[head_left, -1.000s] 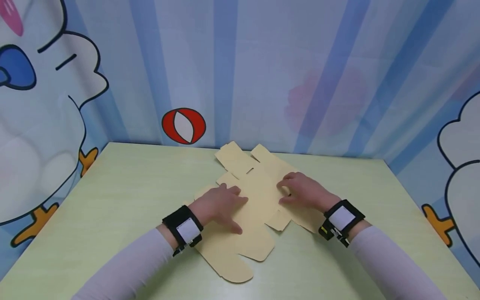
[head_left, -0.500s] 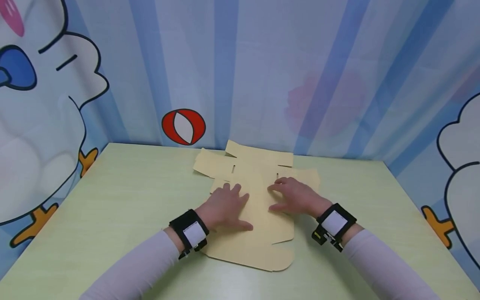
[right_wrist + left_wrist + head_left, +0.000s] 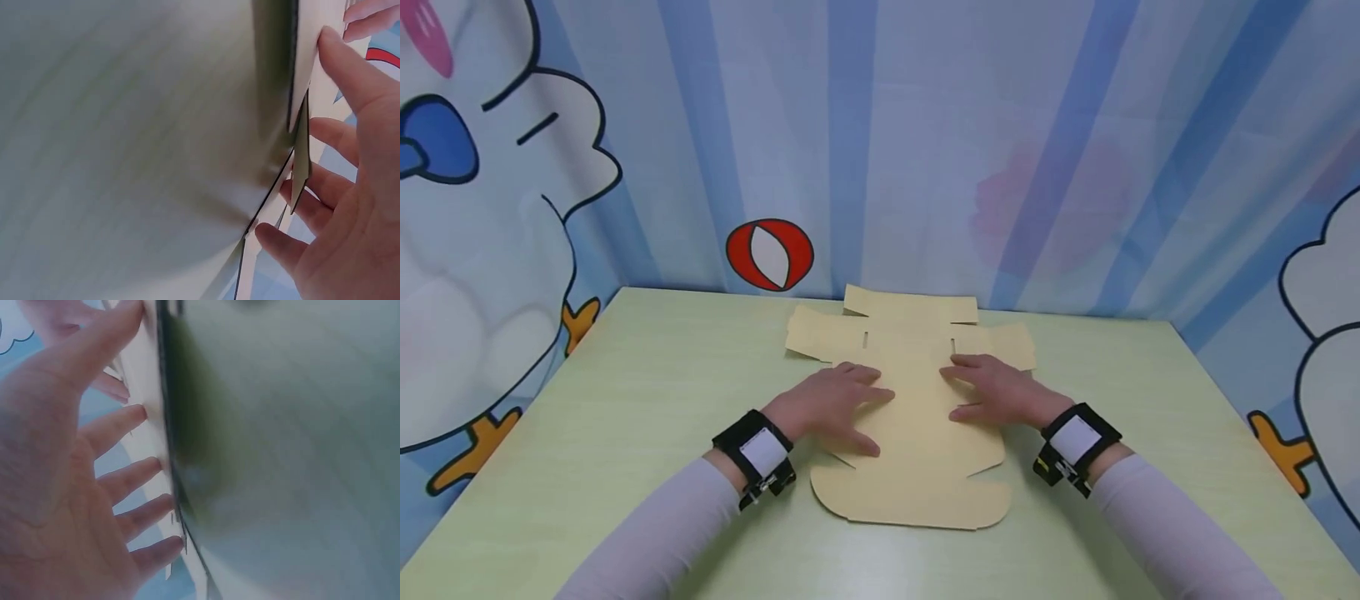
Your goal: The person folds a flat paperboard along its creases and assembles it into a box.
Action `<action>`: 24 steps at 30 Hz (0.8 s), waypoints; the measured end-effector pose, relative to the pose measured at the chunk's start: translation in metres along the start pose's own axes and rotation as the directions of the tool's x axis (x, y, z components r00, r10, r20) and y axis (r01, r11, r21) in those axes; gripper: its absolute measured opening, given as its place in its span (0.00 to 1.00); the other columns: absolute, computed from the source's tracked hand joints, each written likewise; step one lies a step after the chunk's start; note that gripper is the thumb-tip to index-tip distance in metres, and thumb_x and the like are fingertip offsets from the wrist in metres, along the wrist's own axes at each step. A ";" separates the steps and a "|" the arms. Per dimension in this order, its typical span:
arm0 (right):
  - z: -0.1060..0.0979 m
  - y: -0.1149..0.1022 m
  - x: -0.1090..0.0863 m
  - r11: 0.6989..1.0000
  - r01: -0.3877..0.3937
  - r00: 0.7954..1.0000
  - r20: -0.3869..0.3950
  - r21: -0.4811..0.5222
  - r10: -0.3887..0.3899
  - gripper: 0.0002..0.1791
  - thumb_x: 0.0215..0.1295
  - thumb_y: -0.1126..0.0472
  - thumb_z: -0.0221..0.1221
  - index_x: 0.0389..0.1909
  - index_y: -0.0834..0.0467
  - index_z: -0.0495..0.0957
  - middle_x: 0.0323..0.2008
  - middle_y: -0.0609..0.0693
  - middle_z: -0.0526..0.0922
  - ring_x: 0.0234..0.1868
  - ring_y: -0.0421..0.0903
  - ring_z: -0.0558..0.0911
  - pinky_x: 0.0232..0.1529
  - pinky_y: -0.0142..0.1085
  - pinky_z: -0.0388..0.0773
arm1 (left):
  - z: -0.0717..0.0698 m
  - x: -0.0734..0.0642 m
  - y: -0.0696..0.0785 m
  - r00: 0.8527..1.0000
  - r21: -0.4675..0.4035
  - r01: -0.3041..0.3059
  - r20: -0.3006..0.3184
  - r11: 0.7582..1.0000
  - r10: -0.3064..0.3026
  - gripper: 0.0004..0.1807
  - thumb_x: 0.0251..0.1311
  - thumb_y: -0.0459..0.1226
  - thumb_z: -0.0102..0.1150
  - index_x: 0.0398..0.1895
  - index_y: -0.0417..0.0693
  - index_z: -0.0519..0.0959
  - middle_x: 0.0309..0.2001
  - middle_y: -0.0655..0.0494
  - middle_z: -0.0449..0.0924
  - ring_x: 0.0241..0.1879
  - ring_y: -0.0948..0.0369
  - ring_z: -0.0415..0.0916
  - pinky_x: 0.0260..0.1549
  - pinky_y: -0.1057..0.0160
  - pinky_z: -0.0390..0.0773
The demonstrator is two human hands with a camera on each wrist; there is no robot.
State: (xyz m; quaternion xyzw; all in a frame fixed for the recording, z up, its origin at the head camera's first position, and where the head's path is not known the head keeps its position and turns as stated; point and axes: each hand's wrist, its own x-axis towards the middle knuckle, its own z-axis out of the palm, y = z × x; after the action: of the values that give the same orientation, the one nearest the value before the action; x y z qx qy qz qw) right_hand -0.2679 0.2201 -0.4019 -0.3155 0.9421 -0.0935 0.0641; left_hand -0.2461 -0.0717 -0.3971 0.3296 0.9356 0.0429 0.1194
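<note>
A flat tan cardboard box blank [image 3: 917, 450], with cut flaps and two small slots, lies on the table between my hands. Its rounded flap is nearest me and points along the front edge. My left hand [image 3: 831, 406] rests on its left side, fingers spread. On the right side my right hand [image 3: 996, 390] touches the sheet near a slot, fingers extended and slightly bent. From the left wrist, the fingertips of the left hand [image 3: 81, 456] meet the cardboard's face [image 3: 147, 434]. Seen from the right wrist, a small flap [image 3: 302, 156] hangs down beside the fingers of the right hand [image 3: 350, 187].
The pale green table [image 3: 662, 375] extends to both sides of the cardboard. Behind it hangs a blue striped curtain [image 3: 910, 150] printed with cartoon figures and a red ball. The blank's far flap [image 3: 910, 302] reaches the table's back edge, close to the curtain.
The cardboard blank has turned counter-clockwise from a slant until it lies nearly square to the table. Both hands have stayed on it, and the left hand has shifted slightly left since half a second ago.
</note>
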 end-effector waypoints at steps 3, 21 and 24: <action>0.000 -0.001 0.001 0.999 0.045 0.998 -0.031 -0.018 -0.046 0.34 0.61 0.50 0.67 0.66 0.60 0.72 0.68 0.67 0.69 0.68 0.65 0.69 0.68 0.56 0.69 | 0.002 0.001 0.000 1.000 -0.002 0.007 -0.001 1.000 -0.007 0.43 0.52 0.65 0.64 0.72 0.67 0.67 0.77 0.52 0.58 0.76 0.50 0.54 0.72 0.46 0.62; 0.001 -0.029 0.004 0.999 0.046 0.999 0.019 0.020 -0.047 0.39 0.53 0.40 0.70 0.65 0.53 0.75 0.67 0.58 0.73 0.68 0.58 0.71 0.69 0.51 0.70 | -0.001 0.005 0.003 1.000 -0.016 0.014 -0.002 1.000 -0.014 0.42 0.53 0.64 0.63 0.72 0.66 0.67 0.76 0.52 0.58 0.76 0.50 0.54 0.72 0.45 0.62; 0.004 -0.033 0.004 0.999 0.047 0.998 0.037 0.001 -0.047 0.40 0.52 0.40 0.71 0.65 0.52 0.75 0.68 0.59 0.72 0.69 0.58 0.70 0.69 0.51 0.69 | -0.002 0.007 -0.001 0.999 -0.029 0.018 -0.036 0.999 -0.019 0.43 0.52 0.65 0.63 0.71 0.63 0.68 0.74 0.51 0.63 0.73 0.49 0.59 0.70 0.45 0.64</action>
State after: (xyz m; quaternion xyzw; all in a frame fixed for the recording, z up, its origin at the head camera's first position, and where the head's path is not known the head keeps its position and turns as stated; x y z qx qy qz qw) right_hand -0.2515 0.1913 -0.3986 -0.3390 0.9332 -0.0892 0.0794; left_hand -0.2524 -0.0682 -0.3970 0.3185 0.9398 0.0609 0.1076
